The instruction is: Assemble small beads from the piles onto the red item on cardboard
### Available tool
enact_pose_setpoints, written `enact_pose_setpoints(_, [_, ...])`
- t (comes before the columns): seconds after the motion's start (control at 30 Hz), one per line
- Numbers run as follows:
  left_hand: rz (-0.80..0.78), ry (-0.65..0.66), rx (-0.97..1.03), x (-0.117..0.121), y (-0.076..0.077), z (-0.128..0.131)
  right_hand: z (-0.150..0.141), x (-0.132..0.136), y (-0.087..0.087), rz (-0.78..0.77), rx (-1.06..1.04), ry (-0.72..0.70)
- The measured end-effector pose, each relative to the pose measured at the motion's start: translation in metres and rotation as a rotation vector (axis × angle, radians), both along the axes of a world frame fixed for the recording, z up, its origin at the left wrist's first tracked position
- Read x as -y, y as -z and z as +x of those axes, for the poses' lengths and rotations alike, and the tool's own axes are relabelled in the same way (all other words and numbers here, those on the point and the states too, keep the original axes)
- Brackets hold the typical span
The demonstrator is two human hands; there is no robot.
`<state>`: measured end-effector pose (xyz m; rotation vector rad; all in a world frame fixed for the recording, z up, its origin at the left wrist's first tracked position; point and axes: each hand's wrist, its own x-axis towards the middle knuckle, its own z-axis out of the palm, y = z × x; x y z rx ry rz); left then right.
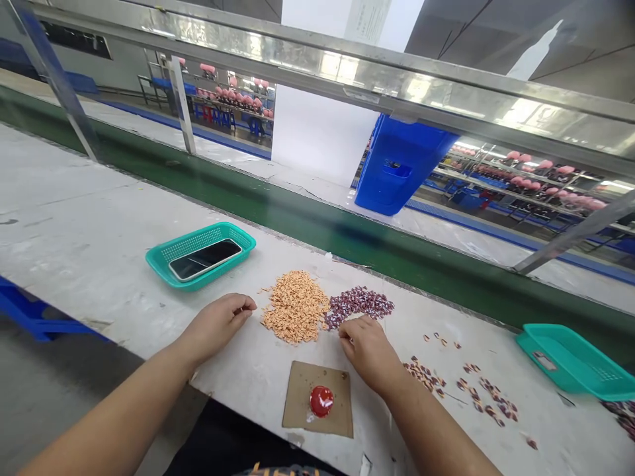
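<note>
My left hand (pixel 218 325) hovers just left of a heap of small orange pieces (pixel 296 305). Its fingers are half curled, thumb and forefinger slightly apart, with nothing visible between them. At the near edge of a smaller pile of purple, shiny pieces (pixel 362 301) is my right hand (pixel 370 350), its fingers bent and closed. Whatever its fingertips hold is hidden. Between my forearms lies a brown cardboard square (pixel 295 403) with a glossy red dome-shaped thing (pixel 322 401) on it.
A green basket (pixel 171 276) holding a phone (pixel 206 259) stands at left. Small orange-and-purple pieces (pixel 489 390) lie scattered at right, near another green basket (pixel 578 357). Behind the table runs a green strip (pixel 297 211); a blue bin (pixel 397 165) and metal frame (pixel 317 63) are beyond.
</note>
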<state>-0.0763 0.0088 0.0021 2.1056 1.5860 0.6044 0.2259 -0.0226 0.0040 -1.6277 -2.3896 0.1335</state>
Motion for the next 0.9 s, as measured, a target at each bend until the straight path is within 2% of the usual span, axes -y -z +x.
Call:
enact_pose_setpoints(0.17, [-0.002, 0.135, -0.105, -0.002, 0.004, 0.014, -0.006, 0.018, -0.006, -0.025, -0.116, -0.029])
enact_pose_setpoints(0.3, [-0.001, 0.16, -0.146, -0.004, 0.002, 0.022, -0.01, 0.029, -0.011, -0.049, -0.268, -0.053])
enact_pose_setpoints(0.43, [-0.006, 0.155, -0.089, 0.001, -0.008, 0.024, -0.018, 0.04, -0.016, -0.134, -0.503, -0.043])
enact_pose_setpoints(0.57, [-0.05, 0.169, 0.083, 0.024, -0.012, 0.041, -0.037, 0.053, -0.016, -0.373, -0.856, 0.046])
enact_pose_setpoints(0.63, [-0.088, 0.195, 0.18, 0.04, -0.009, 0.054, -0.047, 0.06, -0.014, -0.529, -1.046, 0.028])
enact_pose_setpoints(0.67, [-0.115, 0.212, 0.245, 0.048, -0.006, 0.06, -0.051, 0.063, -0.013, -0.593, -1.131, 0.009])
enact_pose_setpoints(0.7, [-0.177, 0.226, 0.42, 0.055, -0.003, 0.065, -0.055, 0.065, -0.013, -0.644, -1.203, -0.01])
enact_pose_setpoints(0.8, [-0.387, 0.256, 0.748, 0.07, 0.005, 0.074, -0.056, 0.072, -0.011, -0.702, -1.302, -0.017])
enact_pose_setpoints(0.9, [-0.556, 0.247, 0.881, 0.076, 0.007, 0.075, -0.044, 0.075, -0.007, -0.69, -1.266, 0.062])
